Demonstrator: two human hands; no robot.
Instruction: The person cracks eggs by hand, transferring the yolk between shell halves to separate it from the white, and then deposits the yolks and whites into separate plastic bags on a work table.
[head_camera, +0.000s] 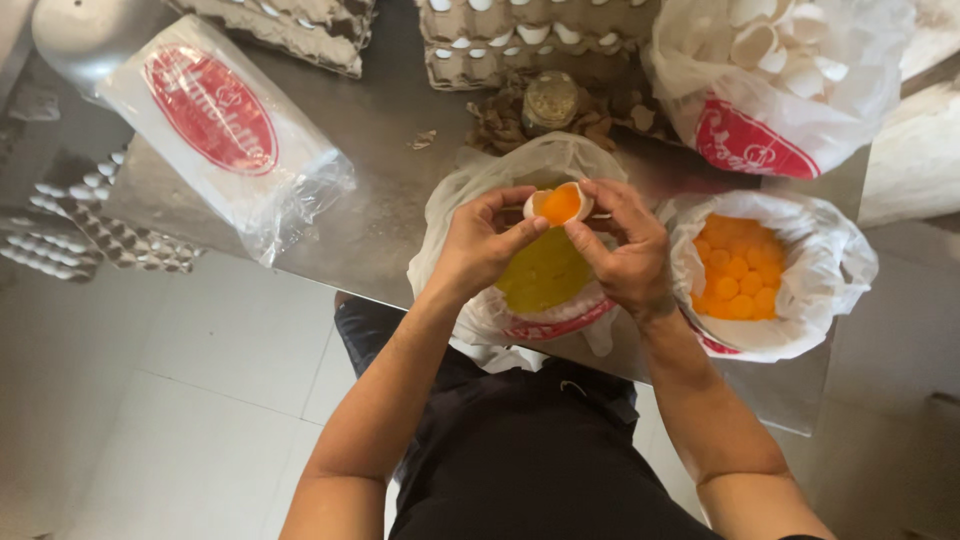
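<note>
Both hands, left (478, 245) and right (625, 250), pinch a cracked white eggshell with orange yolk (558, 204). Beneath sits a white plastic bag of yellow liquid (545, 272); right, a white bag of orange yolks (738, 268) on the steel desk (385, 130).

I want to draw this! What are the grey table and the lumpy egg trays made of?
The grey table looks like metal, probably stainless steel: smooth, dull sheen, thin straight edge. The lumpy egg trays look like moulded paper pulp: matte grey-brown, rough, cupped. The cracked white eggshell between the left hand and right hand looks thin and chalky.

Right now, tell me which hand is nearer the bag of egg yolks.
Right. The right hand is just beside the bag of egg yolks, almost touching its rim; the left hand is farther away, across the cracked egg.
</note>
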